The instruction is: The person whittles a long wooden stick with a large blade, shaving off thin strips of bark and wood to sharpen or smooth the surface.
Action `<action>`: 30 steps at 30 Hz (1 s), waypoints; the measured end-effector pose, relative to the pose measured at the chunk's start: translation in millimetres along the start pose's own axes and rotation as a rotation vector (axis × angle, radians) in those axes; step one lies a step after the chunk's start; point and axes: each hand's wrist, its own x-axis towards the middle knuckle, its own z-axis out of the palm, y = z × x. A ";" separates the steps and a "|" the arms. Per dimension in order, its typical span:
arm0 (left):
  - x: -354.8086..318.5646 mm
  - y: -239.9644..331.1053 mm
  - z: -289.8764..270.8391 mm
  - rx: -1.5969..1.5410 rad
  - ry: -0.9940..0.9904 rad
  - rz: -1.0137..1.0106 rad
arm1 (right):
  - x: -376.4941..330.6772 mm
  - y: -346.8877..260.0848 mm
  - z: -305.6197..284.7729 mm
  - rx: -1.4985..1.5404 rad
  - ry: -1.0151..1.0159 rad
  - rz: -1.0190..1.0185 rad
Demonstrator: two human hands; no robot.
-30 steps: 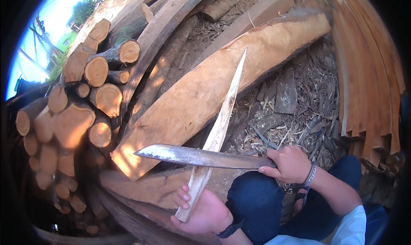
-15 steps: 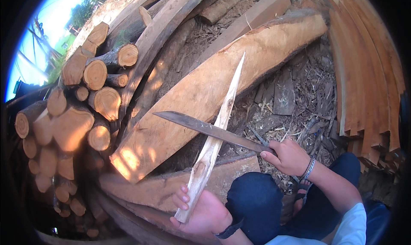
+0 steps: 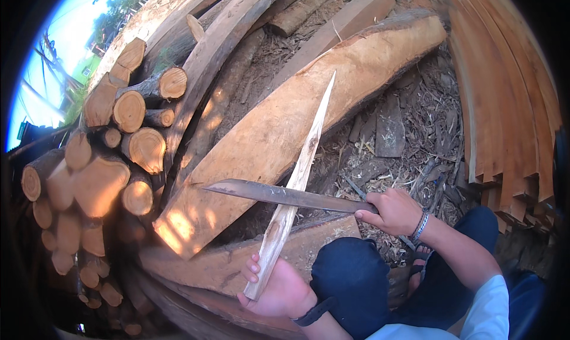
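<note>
The person is sitting among timber and is gripping the near end of a long pale stick (image 3: 295, 193) in the left hand (image 3: 279, 291), fingers wrapped around it. The stick is pointing far and slightly right, its tip lying over a big split log (image 3: 332, 96). The right hand (image 3: 395, 211) is clenching the handle of a long machete (image 3: 279, 195), whose blade is crossing the stick at its middle. I think the blade should be angled away from the left hand, taking thin shavings. Round logs (image 3: 127, 111) are stacked on the left.
</note>
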 end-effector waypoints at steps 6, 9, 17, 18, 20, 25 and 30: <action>-0.4 2.8 -3.9 0.001 -0.019 0.049 | -10.8 -6.9 1.2 0.013 0.029 -0.052; 0.4 0.6 -4.2 0.008 0.003 0.042 | 0.2 6.8 -0.2 0.004 0.050 -0.001; 2.7 2.2 -9.2 -0.025 -0.009 -0.015 | -4.1 5.8 5.0 -0.034 0.041 -0.054; 2.3 1.5 -8.0 -0.031 0.017 -0.021 | -2.9 6.9 7.7 -0.032 0.046 -0.052; 3.8 1.1 -8.7 -0.043 0.070 -0.032 | -2.5 5.6 12.0 -0.030 0.055 -0.047; 8.8 6.1 -14.4 -0.083 0.084 -0.010 | -7.1 2.2 8.7 -0.043 0.028 -0.069; 8.0 4.2 -12.8 -0.081 0.120 -0.038 | 2.3 -2.3 3.7 0.083 0.077 0.067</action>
